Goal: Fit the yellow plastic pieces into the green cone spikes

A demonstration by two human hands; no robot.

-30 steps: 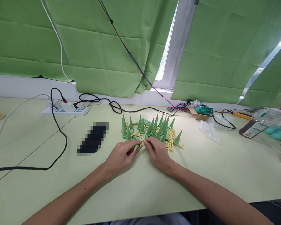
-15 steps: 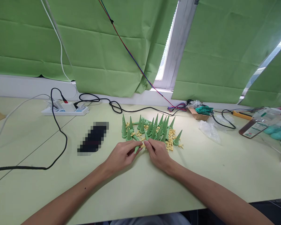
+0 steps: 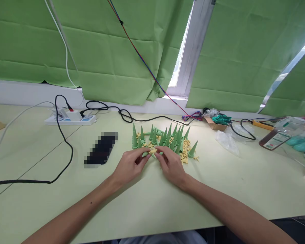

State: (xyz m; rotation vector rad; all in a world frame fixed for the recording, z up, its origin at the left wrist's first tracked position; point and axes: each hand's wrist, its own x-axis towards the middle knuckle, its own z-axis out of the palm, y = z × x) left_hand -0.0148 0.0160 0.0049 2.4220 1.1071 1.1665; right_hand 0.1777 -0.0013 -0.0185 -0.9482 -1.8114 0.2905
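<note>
My left hand (image 3: 130, 165) is closed, with a green plastic spike (image 3: 145, 154) pinched between thumb and fingers. A small yellow plastic piece (image 3: 152, 151) sits at the spike's inner end, between my two hands. My right hand (image 3: 171, 165) is closed too, its fingertips on the yellow piece from the right. Just beyond my hands, several green cone-shaped spikes (image 3: 193, 150) stand upright on their wide bases. Among and beside them lies a scatter of loose yellow pieces (image 3: 185, 157). My fingers partly hide the pile and the join between spike and yellow piece.
A dark phone-like object (image 3: 101, 150), partly pixelated, lies left of the pile. Further left are a white power strip (image 3: 88, 120) and a black cable (image 3: 72, 149). At right are a small carton (image 3: 213, 124), a clear plastic bag (image 3: 227, 142) and a bottle of brown liquid (image 3: 274, 137).
The green spike in my left hand has turned from slanting down toward me to lying more level. Both hands' fingertips have shifted slightly away from me, and the yellow piece between them shows more.
</note>
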